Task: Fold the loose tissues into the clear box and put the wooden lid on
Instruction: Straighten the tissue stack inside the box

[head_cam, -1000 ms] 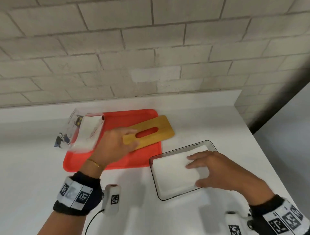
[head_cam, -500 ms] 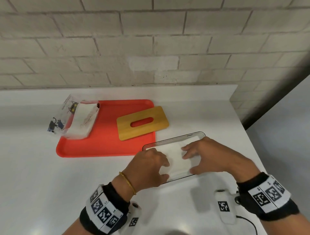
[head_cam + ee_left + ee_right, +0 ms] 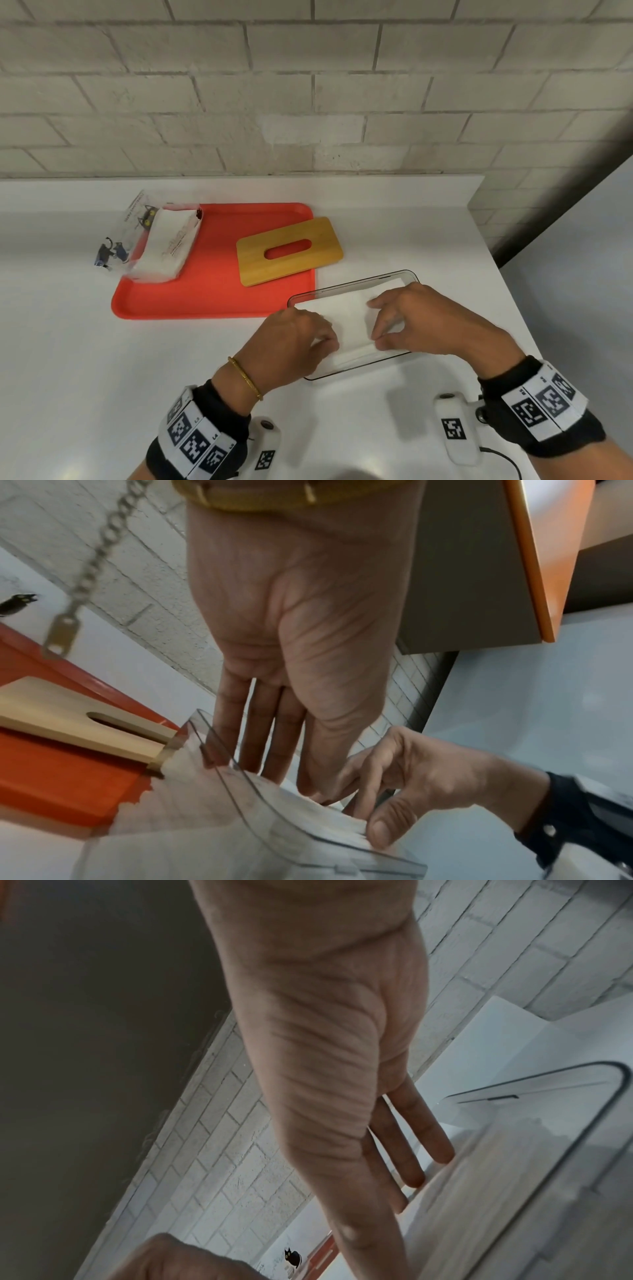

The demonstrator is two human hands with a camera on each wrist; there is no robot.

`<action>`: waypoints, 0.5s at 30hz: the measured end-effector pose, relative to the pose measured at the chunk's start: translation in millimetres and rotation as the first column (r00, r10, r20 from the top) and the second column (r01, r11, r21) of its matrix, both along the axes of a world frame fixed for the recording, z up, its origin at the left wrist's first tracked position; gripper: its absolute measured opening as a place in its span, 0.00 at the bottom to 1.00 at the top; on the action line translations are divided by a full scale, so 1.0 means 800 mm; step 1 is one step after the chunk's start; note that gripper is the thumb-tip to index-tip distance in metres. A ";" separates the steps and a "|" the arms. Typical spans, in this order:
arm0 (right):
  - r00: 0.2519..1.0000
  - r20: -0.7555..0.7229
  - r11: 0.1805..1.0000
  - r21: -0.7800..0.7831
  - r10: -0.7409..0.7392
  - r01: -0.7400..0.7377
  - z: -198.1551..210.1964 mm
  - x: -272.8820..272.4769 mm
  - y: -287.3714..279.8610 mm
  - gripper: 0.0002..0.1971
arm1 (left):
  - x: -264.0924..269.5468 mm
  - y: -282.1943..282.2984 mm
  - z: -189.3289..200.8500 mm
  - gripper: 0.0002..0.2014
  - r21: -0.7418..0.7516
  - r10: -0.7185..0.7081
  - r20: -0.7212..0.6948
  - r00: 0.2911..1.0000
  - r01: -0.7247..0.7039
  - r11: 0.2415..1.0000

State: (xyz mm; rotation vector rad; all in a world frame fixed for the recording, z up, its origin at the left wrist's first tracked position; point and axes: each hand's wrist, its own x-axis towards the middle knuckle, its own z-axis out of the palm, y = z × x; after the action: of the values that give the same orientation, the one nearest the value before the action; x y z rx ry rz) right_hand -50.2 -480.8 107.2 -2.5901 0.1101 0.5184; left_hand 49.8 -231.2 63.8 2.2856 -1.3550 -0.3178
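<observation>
The clear box (image 3: 394, 274) stands on the white counter just right of the red tray, with a white stack of tissues (image 3: 346, 311) lying in it. My left hand (image 3: 325, 337) reaches into the box's left part; the left wrist view shows its fingers (image 3: 260, 739) straight, tips down on the tissues behind the box wall (image 3: 274, 818). My right hand (image 3: 375, 334) pinches the stack's near edge between thumb (image 3: 380, 829) and fingers. The wooden lid (image 3: 289, 250), with its oval slot, lies flat on the tray's right side, untouched.
The red tray (image 3: 212, 294) sits left of the box and carries an opened tissue pack (image 3: 164, 246) at its far left corner. A brick wall runs along the back of the counter. The counter's right edge lies just beyond the box.
My left hand has left the wooden lid on the tray and come over to the tissues in the box. My right hand has stayed on the tissues and now grips their near edge.
</observation>
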 end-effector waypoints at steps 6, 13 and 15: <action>0.998 0.042 0.998 -0.051 0.050 -0.048 -0.004 0.003 0.000 0.03 | -0.012 -0.008 0.002 0.30 0.083 0.051 0.026 0.998 -0.053 0.995; 0.995 0.100 0.999 0.042 -0.010 0.006 -0.006 0.008 -0.006 0.01 | -0.010 -0.015 -0.002 0.19 -0.031 0.120 0.069 0.990 -0.118 0.992; 0.990 0.135 0.997 0.071 -0.031 0.022 -0.006 0.009 -0.005 0.01 | -0.005 -0.017 -0.003 0.18 -0.013 0.147 0.045 0.988 -0.147 0.989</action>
State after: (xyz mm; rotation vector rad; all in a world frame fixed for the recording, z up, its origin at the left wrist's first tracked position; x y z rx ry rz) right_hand -42.9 -484.5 102.0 -2.5433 0.0787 0.3293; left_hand 45.7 -245.0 61.4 2.3824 -1.1982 -0.2116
